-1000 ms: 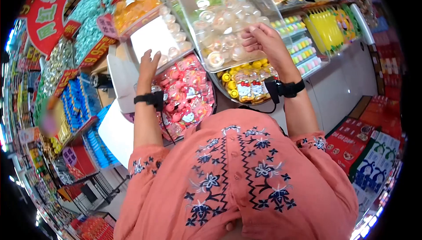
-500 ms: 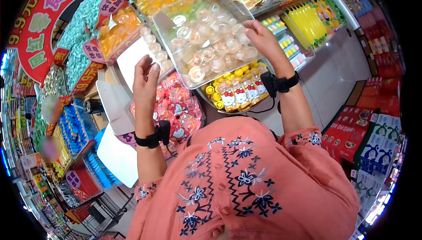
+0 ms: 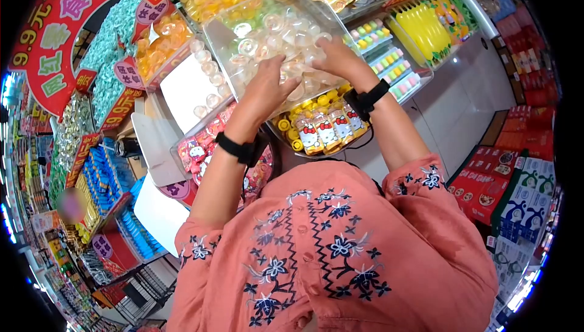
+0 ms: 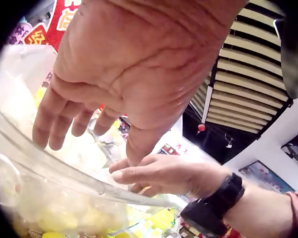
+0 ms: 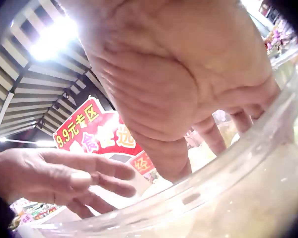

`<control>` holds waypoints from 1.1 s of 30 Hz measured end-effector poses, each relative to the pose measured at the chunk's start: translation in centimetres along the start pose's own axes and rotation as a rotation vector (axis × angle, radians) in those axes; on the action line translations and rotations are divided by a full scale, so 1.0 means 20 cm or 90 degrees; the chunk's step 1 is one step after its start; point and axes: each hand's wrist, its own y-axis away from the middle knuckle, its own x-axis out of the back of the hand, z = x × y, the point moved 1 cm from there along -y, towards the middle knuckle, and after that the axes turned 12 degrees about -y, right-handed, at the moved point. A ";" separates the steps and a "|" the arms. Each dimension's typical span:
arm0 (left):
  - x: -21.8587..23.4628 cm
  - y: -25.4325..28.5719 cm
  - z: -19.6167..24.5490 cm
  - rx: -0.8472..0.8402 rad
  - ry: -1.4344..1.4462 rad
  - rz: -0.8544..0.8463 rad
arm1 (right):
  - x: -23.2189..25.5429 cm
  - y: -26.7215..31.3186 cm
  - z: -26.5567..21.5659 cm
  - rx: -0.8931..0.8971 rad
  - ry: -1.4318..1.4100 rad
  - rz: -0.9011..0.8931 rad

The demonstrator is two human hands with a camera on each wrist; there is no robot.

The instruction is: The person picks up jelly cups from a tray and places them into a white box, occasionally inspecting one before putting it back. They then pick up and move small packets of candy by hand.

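Note:
In the head view, a clear plastic bin (image 3: 220, 49) holds many clear, round jelly-like cups (image 3: 298, 26). My left hand (image 3: 267, 87) reaches over its near side, and its loosely bent fingers point down inside the rim. Close by on the right, my right hand (image 3: 340, 61) dips its fingers among the cups. The left wrist view shows the spread fingers of my left hand (image 4: 124, 74) behind the transparent bin rim (image 4: 72, 171). In the right wrist view, the fingers of my right hand (image 5: 184, 94) hang down inside the bin, their tips partly hidden.
Yellow-capped cartoon packs (image 3: 325, 131) lie below the bin, and pink packets (image 3: 198, 149) sit to the left beside a white card (image 3: 188, 91). Pastel sweets (image 3: 389, 67) and yellow packs (image 3: 423, 31) fill trays at the right. Orange cups (image 3: 161, 40) stand at upper left.
My left hand has moved right, from beside the white card to over the bin. My right hand has come left and inward from the bin's right edge, so both hands are close together.

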 end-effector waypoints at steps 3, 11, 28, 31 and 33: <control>-0.07 -0.06 -0.03 0.044 -0.023 -0.074 | 0.04 -0.01 0.00 -0.023 -0.080 -0.038; -0.17 -0.11 -0.03 0.077 -0.076 -0.154 | -0.07 -0.02 0.06 0.006 -0.073 -0.059; -0.16 -0.09 -0.17 0.204 0.296 -0.089 | -0.09 0.05 -0.20 -0.087 -0.366 -0.090; -0.15 -0.09 -0.17 0.199 0.294 -0.099 | -0.12 0.02 -0.19 -0.092 -0.349 -0.091; -0.15 -0.07 -0.18 0.196 0.319 -0.087 | -0.12 0.01 -0.20 -0.074 -0.310 -0.075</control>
